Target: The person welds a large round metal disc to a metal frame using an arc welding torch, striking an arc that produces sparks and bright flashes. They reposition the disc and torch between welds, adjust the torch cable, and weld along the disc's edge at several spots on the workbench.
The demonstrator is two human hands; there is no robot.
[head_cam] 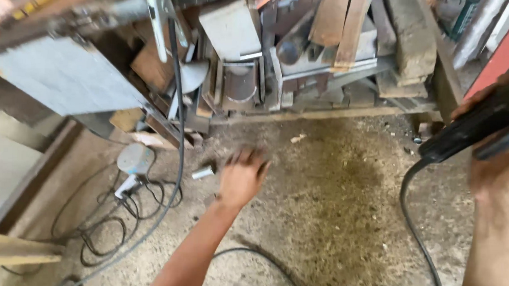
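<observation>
My left hand (242, 176) reaches down toward the dirt floor, fingers spread and blurred, holding nothing. It is closest to a short metal tube piece (203, 172) lying on the ground just to its left. My right hand (500, 164) at the right edge grips a black power tool (476, 127), whose black cord (416, 221) hangs down and runs across the floor.
A heap of scrap metal plates and profiles (253, 56) and wooden planks (342, 26) lies ahead. A grey sheet (60, 75) leans at left. A white plug and tangled cables (131, 165) lie on the floor. A wooden board (5, 249) sticks in at lower left.
</observation>
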